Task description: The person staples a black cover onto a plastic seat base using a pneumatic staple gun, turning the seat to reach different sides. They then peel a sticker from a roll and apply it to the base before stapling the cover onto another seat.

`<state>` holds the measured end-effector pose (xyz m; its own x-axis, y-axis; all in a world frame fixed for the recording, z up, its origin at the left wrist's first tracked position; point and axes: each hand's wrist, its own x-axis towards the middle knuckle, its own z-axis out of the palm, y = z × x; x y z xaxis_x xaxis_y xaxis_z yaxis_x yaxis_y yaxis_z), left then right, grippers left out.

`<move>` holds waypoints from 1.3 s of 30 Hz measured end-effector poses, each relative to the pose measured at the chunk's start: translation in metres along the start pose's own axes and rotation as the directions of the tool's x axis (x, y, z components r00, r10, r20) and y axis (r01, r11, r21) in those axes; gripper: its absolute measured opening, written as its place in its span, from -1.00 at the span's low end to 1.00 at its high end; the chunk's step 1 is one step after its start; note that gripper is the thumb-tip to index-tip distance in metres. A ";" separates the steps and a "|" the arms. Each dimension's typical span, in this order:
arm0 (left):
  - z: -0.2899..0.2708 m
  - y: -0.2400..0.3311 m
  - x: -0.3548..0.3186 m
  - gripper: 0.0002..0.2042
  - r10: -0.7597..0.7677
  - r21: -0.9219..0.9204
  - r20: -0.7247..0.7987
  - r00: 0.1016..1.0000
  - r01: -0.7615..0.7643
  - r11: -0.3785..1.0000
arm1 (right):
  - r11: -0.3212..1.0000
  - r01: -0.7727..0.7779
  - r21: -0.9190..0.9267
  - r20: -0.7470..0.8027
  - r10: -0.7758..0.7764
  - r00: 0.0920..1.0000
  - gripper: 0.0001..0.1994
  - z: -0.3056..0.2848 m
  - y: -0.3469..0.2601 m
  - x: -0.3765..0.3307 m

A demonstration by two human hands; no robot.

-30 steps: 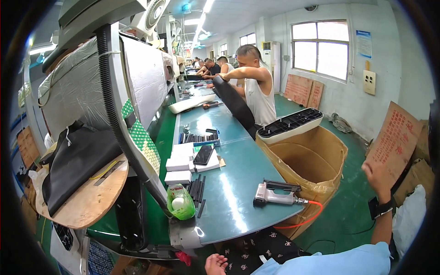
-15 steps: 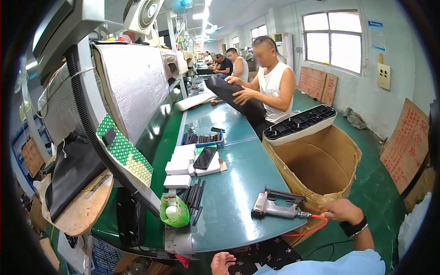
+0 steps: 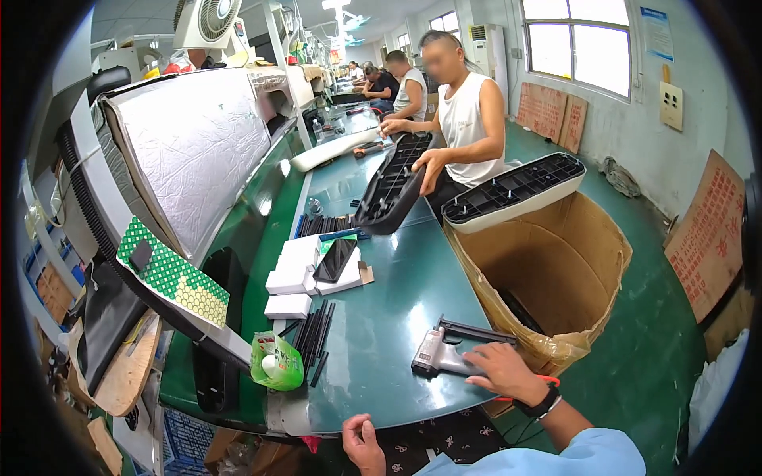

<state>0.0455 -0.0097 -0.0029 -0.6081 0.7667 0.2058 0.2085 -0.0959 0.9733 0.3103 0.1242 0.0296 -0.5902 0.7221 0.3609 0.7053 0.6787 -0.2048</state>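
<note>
A grey and black air staple gun point(image 3: 448, 349) lies on its side on the green tabletop near the right edge. Over its handle is my right hand point(image 3: 508, 373), fingers spread and not wrapped round it; whether they touch the grip is unclear. An orange-red air hose point(image 3: 549, 381) shows beside my right wrist. At the table's near edge is my left hand point(image 3: 363, 444), its thumb and finger drawn together, with nothing seen in them. Across the table a co-worker holds a long black padded part point(image 3: 393, 186), its ribbed underside turned toward me.
White boxes point(image 3: 289, 306) with a phone point(image 3: 336, 260) on top stand left of centre, beside black strips point(image 3: 315, 337) and a green packet point(image 3: 277, 362). At right is a large carton point(image 3: 548, 262), a white padded part point(image 3: 516, 194) across its rim. A lamp arm slants on the left.
My right hand has moved left from the hose fitting to above the gun's handle. My left hand has shifted slightly left. The co-worker has lowered the black part and turned its underside into view.
</note>
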 end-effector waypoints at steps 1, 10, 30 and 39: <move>-0.007 -0.013 0.005 -0.64 -0.056 0.058 0.113 0.992 0.050 0.997 | 1.000 -0.019 0.015 0.042 0.018 0.999 -0.51 0.009 0.001 0.000; -0.005 -0.040 0.024 -0.77 -0.075 -0.057 0.005 0.997 0.075 0.996 | 0.277 -0.253 0.927 0.074 0.527 0.846 -0.29 -0.032 -0.010 0.123; -0.018 -0.051 0.033 -0.85 -0.070 -0.102 0.137 0.988 0.084 0.991 | -0.162 -0.500 0.851 0.500 0.540 0.677 -0.66 0.045 0.012 0.199; 0.010 0.008 0.039 -0.62 -0.186 -0.453 0.380 0.906 0.358 0.816 | -0.203 -0.353 0.913 0.391 0.194 0.900 -0.39 -0.076 -0.070 0.052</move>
<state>0.0308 0.0255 0.0124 -0.2985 0.9538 -0.0335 -0.3948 -0.0915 0.9142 0.2606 0.1040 0.1317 -0.5478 0.8337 -0.0705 -0.2939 -0.2707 -0.9167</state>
